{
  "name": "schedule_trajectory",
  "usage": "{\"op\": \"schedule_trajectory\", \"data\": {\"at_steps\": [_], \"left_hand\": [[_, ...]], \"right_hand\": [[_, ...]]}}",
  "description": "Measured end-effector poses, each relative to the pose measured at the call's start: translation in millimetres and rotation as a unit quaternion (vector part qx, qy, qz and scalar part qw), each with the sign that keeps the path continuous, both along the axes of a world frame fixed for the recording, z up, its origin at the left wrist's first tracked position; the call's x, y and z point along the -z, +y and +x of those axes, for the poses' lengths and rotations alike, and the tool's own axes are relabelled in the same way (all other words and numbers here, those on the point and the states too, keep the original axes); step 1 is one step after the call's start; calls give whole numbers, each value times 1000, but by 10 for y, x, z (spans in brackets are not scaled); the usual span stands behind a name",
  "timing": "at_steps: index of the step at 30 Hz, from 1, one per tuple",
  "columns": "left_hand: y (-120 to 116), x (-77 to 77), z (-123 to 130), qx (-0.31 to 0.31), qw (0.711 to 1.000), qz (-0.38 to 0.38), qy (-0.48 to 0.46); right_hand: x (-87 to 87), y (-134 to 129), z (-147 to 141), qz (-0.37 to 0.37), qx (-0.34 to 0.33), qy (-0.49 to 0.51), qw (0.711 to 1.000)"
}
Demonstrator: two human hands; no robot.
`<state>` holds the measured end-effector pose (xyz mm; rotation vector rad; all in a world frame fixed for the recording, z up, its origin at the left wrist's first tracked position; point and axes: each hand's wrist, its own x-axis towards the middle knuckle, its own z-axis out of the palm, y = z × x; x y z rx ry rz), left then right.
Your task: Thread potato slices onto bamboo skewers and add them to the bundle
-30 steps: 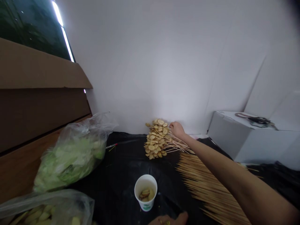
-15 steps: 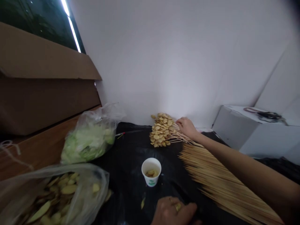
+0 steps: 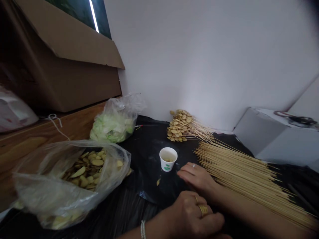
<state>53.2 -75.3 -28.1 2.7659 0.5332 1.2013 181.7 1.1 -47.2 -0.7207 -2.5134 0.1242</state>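
Observation:
My left hand (image 3: 193, 214), with gold rings and a white bracelet at the wrist, is at the bottom, its fingers curled. What it may hold is hidden. Beyond it, my right hand (image 3: 195, 176) is palm down over the black sheet, fingers loosely stretched, and nothing shows in it. A white paper cup (image 3: 168, 164) with some pieces inside stands just left of its fingertips. Under and beside my right forearm lie many bare bamboo skewers (image 3: 239, 169). Against the wall is a pile of skewered potato slices (image 3: 179, 126), sticks pointing right.
An open plastic bag of potato slices (image 3: 87, 169) lies at the left. Behind it is a bag of cut cabbage (image 3: 112, 127). A cardboard box (image 3: 82, 79) stands back left, a white box (image 3: 269, 132) at right. Black plastic sheeting (image 3: 147, 166) covers the surface.
My right hand has left the skewered pile and come back toward my left hand near the cup. My left hand shows more fully. The view has shifted left and down.

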Motion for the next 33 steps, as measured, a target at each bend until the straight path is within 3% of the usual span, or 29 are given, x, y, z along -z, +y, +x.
{"op": "schedule_trajectory", "data": {"at_steps": [3,6,10,12,15,17,20,23,29,33], "left_hand": [[-33,-51,-8,28,999,-6,18],[-2,-64,-45,6,1000,-17,-24],[169,-94,-204,-72,986,-29,-148],[314,-108,-310,-158,961,-86,-209],[577,-65,-437,-305,863,-175,-364],[744,15,-480,-338,792,-249,-443],[911,145,-494,-292,706,-400,-506],[956,192,-477,-229,659,-460,-550],[863,85,-393,-125,552,-536,-626],[834,76,-351,-83,448,-618,-640]], "right_hand": [[146,-60,-270,-15,-17,-29,999],[186,-75,-382,-48,-1,-10,999],[135,-68,-286,-100,100,135,981],[114,-34,-251,-112,160,225,955],[137,64,-329,-148,195,260,934],[182,144,-440,-179,197,251,931],[239,247,-581,-210,205,238,926],[227,279,-599,-200,185,240,932],[71,159,-394,-20,122,177,976],[-58,135,-278,37,120,113,986]]}}
